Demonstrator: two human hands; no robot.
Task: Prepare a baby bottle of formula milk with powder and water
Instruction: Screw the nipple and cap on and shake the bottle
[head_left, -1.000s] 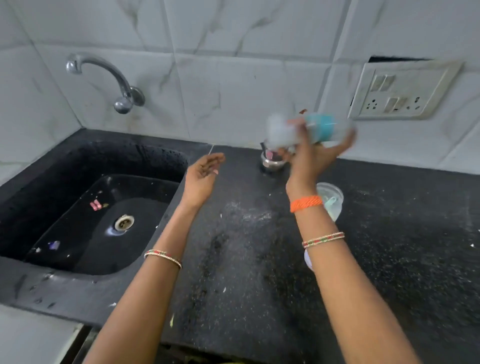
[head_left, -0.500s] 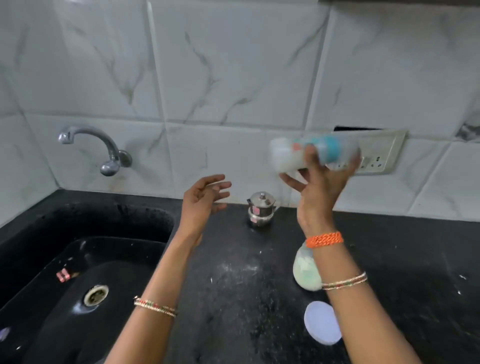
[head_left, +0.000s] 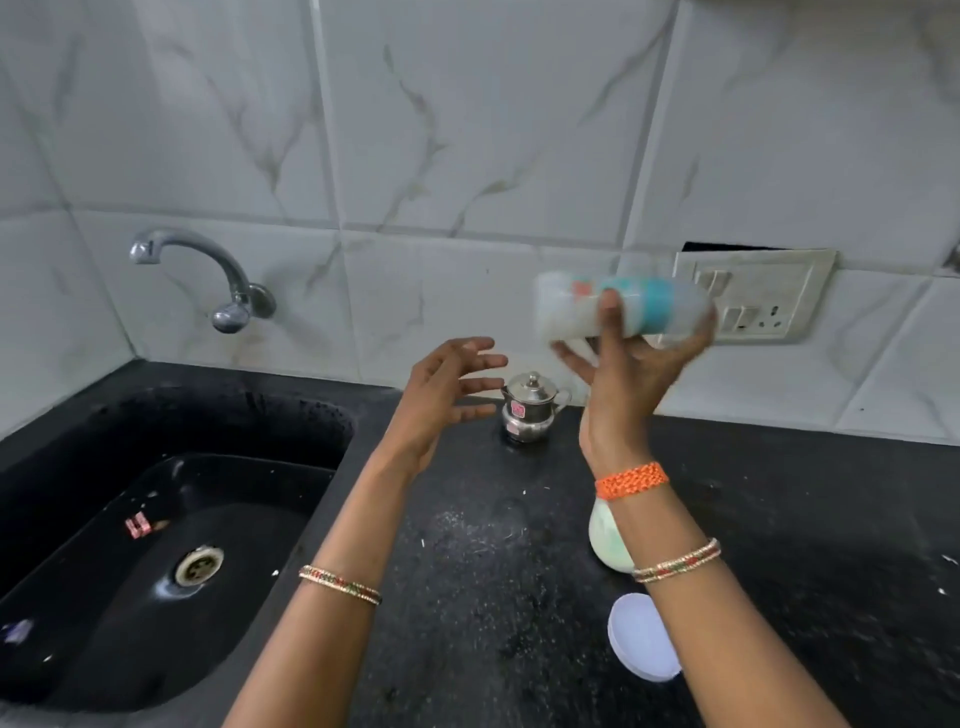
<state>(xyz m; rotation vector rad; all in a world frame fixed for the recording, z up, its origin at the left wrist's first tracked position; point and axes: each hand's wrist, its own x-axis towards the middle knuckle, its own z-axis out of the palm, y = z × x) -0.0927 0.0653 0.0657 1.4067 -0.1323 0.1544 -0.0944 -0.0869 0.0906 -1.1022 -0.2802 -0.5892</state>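
Note:
My right hand holds a baby bottle sideways in the air above the counter, thumb and fingers round its middle. The bottle is blurred; it has white milk inside and a teal ring toward its right end. My left hand hovers beside it, palm turned toward the bottle, fingers spread and holding nothing. A pale green powder container stands on the counter, partly hidden behind my right wrist, and its white round lid lies nearer to me.
A small steel pot with a lid stands at the back of the black counter. A black sink with a wall tap fills the left. A switch socket plate sits on the tiled wall.
The camera has tilted up, so the counter sits lower in view. The bottle stays sideways and blurred in my right hand; my left hand's fingers have spread wider.

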